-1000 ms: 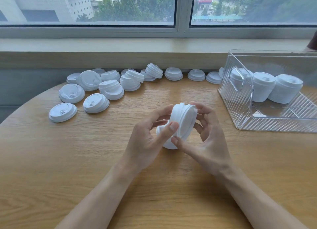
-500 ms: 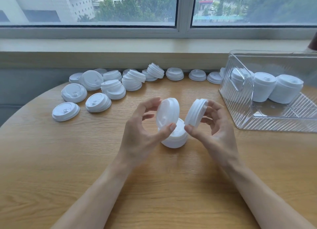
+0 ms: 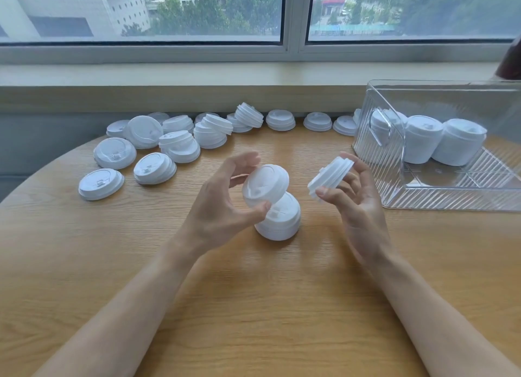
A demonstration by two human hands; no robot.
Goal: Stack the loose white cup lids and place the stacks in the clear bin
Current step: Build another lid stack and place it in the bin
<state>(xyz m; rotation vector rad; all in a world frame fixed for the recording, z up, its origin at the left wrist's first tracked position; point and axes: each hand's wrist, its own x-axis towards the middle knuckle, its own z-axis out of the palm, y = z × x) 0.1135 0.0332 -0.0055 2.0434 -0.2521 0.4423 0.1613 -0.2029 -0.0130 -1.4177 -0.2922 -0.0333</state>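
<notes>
Left hand [image 3: 222, 199] of mine pinches a lid [image 3: 266, 184] tilted over the small stack [image 3: 279, 221] at centre frame, ready to nest, while my right hand [image 3: 352, 196] grips spare lids [image 3: 329, 176] aside.

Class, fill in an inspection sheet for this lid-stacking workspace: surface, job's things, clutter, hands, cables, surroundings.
Surface: round wooden table.
Job's things: loose white lids along the far edge; short stack at centre; clear bin at right holding three tall stacks.
Clutter: nothing seen.
Hands: left hand grips a lid above the short stack; right hand holds a few nested lids.
Cables: nothing seen.
Surroundings: window sill, buildings and trees outside.
</notes>
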